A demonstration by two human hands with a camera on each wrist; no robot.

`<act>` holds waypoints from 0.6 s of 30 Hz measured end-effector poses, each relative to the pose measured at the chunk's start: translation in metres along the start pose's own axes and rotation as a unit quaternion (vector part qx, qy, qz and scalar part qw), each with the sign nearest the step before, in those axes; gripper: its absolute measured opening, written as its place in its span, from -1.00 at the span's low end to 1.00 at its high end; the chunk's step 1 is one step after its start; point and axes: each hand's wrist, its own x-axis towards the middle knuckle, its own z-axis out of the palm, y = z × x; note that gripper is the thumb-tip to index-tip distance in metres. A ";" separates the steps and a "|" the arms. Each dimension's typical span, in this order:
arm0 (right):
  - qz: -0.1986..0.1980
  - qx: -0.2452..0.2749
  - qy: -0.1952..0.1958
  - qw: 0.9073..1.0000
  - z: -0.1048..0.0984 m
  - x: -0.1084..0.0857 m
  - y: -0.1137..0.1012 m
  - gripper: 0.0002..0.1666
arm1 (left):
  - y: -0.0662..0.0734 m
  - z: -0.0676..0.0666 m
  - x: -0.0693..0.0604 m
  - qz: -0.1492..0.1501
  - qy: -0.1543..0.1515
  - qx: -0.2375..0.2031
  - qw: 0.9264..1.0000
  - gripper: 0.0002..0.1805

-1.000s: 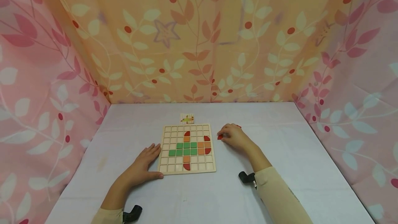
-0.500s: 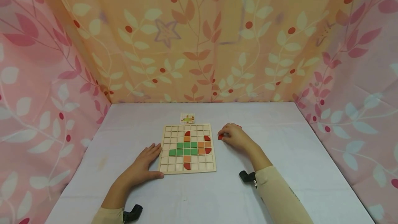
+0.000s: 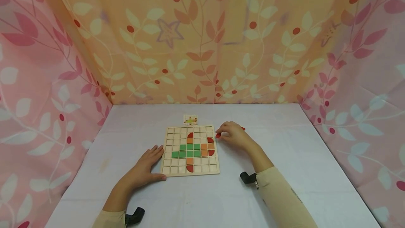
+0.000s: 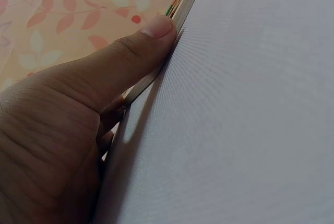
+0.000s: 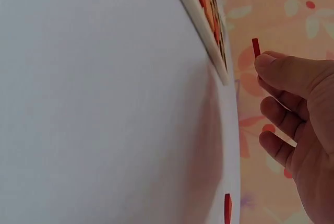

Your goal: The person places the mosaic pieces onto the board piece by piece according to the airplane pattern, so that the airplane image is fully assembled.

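Observation:
A square wooden grid board (image 3: 206, 168) lies on the table, with green, orange and rounded red tiles filling some cells. Along its left side and near corner rests my left hand (image 3: 143, 166), fingers straight; in the left wrist view the thumb (image 4: 159, 27) touches the board's edge. Just off the board's right side, my right hand (image 3: 236, 136) pinches a small red tile (image 3: 218, 135) between thumb and fingertips. The right wrist view shows this thin tile (image 5: 255, 46) raised above the table, its other fingers loosely curled.
A small picture card (image 3: 190, 119) with a coloured grid pattern lies behind the board. Another red tile (image 3: 243, 128) lies on the white table (image 3: 190, 203), partly behind the right hand. Flowered cloth (image 3: 202, 62) encloses the table's back and sides.
My right hand has lifted the red tile and shifted slightly left and away from me, toward the board. The left hand and the board stay where they were.

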 end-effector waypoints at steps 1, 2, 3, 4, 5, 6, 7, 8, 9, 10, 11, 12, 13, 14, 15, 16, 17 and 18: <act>-0.001 -0.001 -0.001 1.000 0.000 0.002 -0.002 -0.70 | 0.000 0.000 0.000 0.000 0.000 0.000 1.000 0.32; -0.004 0.000 -0.002 1.000 0.000 0.003 -0.005 -0.69 | 0.000 0.000 0.000 0.000 0.000 -0.001 1.000 0.32; -0.007 0.002 -0.002 1.000 0.000 0.005 -0.008 -0.69 | 0.001 0.000 0.000 0.001 0.000 -0.001 1.000 0.32; -0.008 0.004 -0.003 1.000 0.000 0.006 -0.010 -0.69 | 0.000 0.000 0.000 0.001 0.000 -0.001 1.000 0.32; -0.012 0.007 -0.003 1.000 0.001 0.008 -0.013 -0.69 | 0.000 0.000 0.000 0.000 0.000 0.000 1.000 0.32; -0.014 0.007 -0.003 1.000 0.001 0.009 -0.016 -0.69 | 0.000 0.000 0.000 0.000 0.000 0.001 1.000 0.32; -0.016 0.008 -0.004 1.000 0.002 0.011 -0.019 -0.69 | 0.000 0.000 0.000 0.000 0.000 0.002 1.000 0.32; -0.019 0.008 -0.004 1.000 0.002 0.012 -0.021 -0.69 | 0.000 0.000 0.000 0.000 0.000 0.003 1.000 0.32; -0.020 0.008 -0.004 1.000 0.003 0.014 -0.024 -0.69 | 0.000 0.000 0.000 0.001 0.001 0.004 1.000 0.32; -0.020 0.008 -0.004 1.000 0.004 0.015 -0.027 -0.70 | 0.000 0.000 0.000 0.001 0.001 0.004 1.000 0.32; -0.020 0.009 -0.004 1.000 0.005 0.017 -0.030 -0.70 | 0.000 0.000 0.000 0.001 0.001 0.004 1.000 0.32; -0.021 0.012 -0.005 1.000 0.006 0.018 -0.033 -0.70 | 0.001 0.000 0.000 0.002 0.002 0.004 1.000 0.32; -0.023 0.013 -0.005 1.000 0.007 0.019 -0.036 -0.70 | 0.001 0.000 0.000 0.002 0.002 0.003 1.000 0.32; -0.024 0.013 -0.006 1.000 0.008 0.020 -0.039 -0.70 | 0.001 0.000 0.000 0.002 0.003 0.002 1.000 0.32; -0.025 0.014 -0.008 1.000 0.009 0.021 -0.042 -0.70 | 0.001 0.000 0.000 0.003 0.003 0.002 1.000 0.32; -0.028 0.016 -0.010 0.999 0.010 0.023 -0.045 -0.69 | 0.001 0.000 0.000 0.003 0.003 0.003 1.000 0.32; -0.030 0.017 -0.014 0.999 0.012 0.024 -0.048 -0.69 | 0.001 0.000 0.000 0.002 0.003 0.002 1.000 0.32; -0.032 0.020 -0.017 0.999 0.013 0.025 -0.051 -0.69 | 0.001 0.000 0.000 0.003 0.004 0.001 1.000 0.31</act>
